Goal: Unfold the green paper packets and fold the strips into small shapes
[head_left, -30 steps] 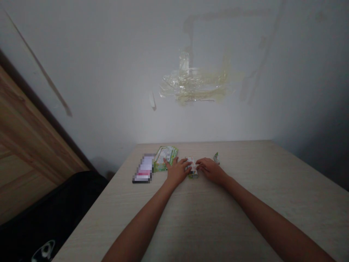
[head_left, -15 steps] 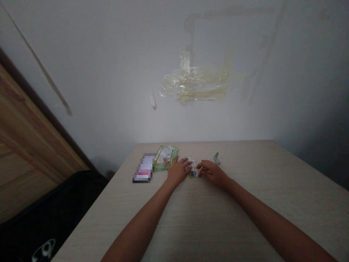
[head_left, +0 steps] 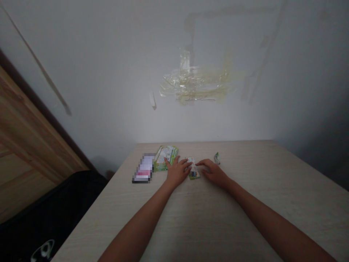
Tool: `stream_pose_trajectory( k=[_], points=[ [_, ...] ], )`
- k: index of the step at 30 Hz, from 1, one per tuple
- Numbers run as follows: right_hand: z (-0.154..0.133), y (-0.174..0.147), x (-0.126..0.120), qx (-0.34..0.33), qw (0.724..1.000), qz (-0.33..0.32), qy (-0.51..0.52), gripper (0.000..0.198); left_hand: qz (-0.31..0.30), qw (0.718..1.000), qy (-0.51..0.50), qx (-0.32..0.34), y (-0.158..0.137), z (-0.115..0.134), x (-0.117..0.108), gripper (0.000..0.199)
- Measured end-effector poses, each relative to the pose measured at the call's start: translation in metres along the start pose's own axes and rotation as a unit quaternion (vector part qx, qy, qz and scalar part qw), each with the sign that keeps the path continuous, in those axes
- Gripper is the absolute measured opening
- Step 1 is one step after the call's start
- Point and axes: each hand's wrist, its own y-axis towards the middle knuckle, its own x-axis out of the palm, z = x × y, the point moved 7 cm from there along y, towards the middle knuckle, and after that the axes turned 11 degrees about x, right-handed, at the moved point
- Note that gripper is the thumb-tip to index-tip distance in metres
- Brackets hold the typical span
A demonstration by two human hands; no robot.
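Between my two hands a small printed paper piece, white with a colourful lower end, lies on the table. My left hand rests with fingers spread, its fingertips on the paper's left edge and its thumb toward a stack of green-and-white printed packets. From the other side, my right hand reaches the paper's right edge with its index finger stretched out and thumb apart. Whether the paper is a folded sheet or a flat packet I cannot tell. A small crumpled green-and-white scrap lies just beyond my right hand.
A phone with a blurred screen lies left of the stack. The pale wooden table meets a wall with peeling clear tape. A black bag and wooden panel stand at left.
My right hand's fingers have straightened and parted at the paper's right edge, uncovering more of its lower end. My left hand has barely moved.
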Motion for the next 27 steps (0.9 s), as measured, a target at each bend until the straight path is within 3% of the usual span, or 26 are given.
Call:
stream_pose_trajectory(
  k=[9, 14, 23, 27],
  points=[
    [0.005, 0.002, 0.008, -0.006, 0.998, -0.035, -0.052, 0.045, -0.01, 0.999, 0.032, -0.012, -0.001, 0.005, -0.009, 0.029],
    [0.001, 0.002, 0.009, -0.039, 0.997, -0.05, -0.042, 0.03, 0.001, 1.0, 0.02, -0.007, -0.001, 0.002, -0.006, 0.028],
    [0.023, 0.006, 0.001, 0.035, 0.999, 0.004, 0.018, 0.022, -0.016, 0.996, -0.064, 0.065, -0.003, 0.009, -0.003, 0.022],
    [0.027, 0.008, 0.0, 0.053, 0.998, 0.013, 0.027, 0.025, 0.017, 0.993, -0.085, 0.075, -0.003, 0.011, -0.008, 0.026]
  ],
)
